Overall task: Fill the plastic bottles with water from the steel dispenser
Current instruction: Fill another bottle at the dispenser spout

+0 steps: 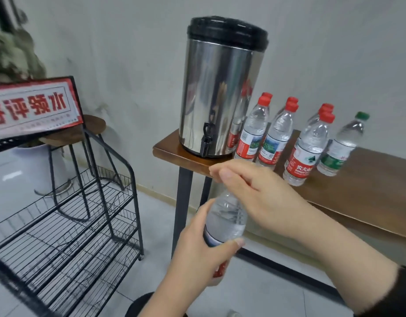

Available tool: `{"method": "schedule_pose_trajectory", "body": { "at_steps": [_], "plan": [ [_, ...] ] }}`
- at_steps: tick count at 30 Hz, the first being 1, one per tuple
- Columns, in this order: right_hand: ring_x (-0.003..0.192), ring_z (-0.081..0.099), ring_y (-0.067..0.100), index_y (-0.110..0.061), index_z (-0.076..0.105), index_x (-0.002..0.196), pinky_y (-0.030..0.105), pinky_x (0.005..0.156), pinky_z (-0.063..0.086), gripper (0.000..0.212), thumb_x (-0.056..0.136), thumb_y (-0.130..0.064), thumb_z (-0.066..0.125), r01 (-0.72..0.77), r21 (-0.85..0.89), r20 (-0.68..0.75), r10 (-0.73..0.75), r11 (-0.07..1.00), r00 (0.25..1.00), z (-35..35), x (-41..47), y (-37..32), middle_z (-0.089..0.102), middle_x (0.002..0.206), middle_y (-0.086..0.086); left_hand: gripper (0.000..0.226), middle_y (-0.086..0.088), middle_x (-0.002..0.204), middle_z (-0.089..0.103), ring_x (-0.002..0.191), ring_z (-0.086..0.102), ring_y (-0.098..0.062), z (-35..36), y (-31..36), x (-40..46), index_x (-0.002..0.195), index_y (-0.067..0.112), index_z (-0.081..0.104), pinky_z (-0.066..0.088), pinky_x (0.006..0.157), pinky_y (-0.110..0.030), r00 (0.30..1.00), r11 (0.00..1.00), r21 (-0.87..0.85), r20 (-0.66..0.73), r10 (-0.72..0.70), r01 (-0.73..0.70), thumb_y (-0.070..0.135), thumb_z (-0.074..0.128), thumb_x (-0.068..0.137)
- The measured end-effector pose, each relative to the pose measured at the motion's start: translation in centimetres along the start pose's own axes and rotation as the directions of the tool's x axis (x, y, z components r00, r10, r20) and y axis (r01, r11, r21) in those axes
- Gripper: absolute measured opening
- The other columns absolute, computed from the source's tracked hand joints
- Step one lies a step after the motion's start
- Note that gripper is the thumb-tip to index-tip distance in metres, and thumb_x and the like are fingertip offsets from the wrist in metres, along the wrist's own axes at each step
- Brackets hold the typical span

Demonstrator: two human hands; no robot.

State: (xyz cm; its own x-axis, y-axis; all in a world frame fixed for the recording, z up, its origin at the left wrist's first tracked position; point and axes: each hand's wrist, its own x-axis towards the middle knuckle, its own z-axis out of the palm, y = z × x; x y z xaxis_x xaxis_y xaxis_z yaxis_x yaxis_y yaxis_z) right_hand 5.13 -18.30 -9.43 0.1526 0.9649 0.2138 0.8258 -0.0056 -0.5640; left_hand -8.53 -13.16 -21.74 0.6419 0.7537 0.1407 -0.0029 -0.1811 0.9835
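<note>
Below the steel dispenser (221,88), left hand (202,250) grips a bottle (227,220); right hand (250,191) covers its top.

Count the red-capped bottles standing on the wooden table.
6, in three front-and-back pairs right of the steel dispenser: front bottles at and, with a rear cap behind each. More may be hidden behind.

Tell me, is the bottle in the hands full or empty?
Partly full, it seems. The bottle shows clear water in its middle, held by the left hand. The right hand covers its top, so the cap cannot be seen.
</note>
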Motion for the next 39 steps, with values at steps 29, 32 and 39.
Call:
{"method": "schedule_pose_trajectory", "body": {
  "at_steps": [29,32,39],
  "plan": [
    [0.104,0.068,0.009,-0.017,0.070,0.102,0.035,0.096,0.048,0.039,0.098,-0.047,0.045,0.094,0.450,-0.353,0.081,0.888,0.932,-6.0,-6.3,2.7,0.077,0.102,-0.006,0.067,0.028,0.122,0.068,0.116,0.064,0.000,5.7,8.8,0.3,0.129,0.059,0.053,0.051,0.105,-0.040,0.988,0.987,0.152,0.151,0.035,-0.058,0.044,0.086,0.072],
    [0.105,0.069,0.013,-0.017,0.069,0.103,0.044,0.099,0.050,0.040,0.098,-0.049,0.047,0.134,0.476,-0.449,0.109,0.869,0.887,-6.9,-7.1,3.8,0.077,0.101,-0.003,0.065,0.032,0.120,0.067,0.113,0.063,0.006,7.3,9.5,1.3,0.128,0.058,0.053,0.051,0.102,-0.032,0.979,0.979,0.169,0.190,0.080,-0.112,0.037,0.087,0.076],
    [0.113,0.066,0.024,-0.028,0.069,0.111,0.057,0.103,0.046,0.036,0.101,-0.054,0.046,0.079,0.501,-0.313,0.095,0.862,0.945,-10.4,-8.5,6.8,0.072,0.119,0.004,0.054,0.033,0.113,0.070,0.105,0.066,0.010,9.8,10.5,3.2,0.120,0.056,0.056,0.052,0.088,-0.021,0.943,0.990,0.129,0.334,0.011,-0.057,0.031,0.085,0.081]
  ]
}}
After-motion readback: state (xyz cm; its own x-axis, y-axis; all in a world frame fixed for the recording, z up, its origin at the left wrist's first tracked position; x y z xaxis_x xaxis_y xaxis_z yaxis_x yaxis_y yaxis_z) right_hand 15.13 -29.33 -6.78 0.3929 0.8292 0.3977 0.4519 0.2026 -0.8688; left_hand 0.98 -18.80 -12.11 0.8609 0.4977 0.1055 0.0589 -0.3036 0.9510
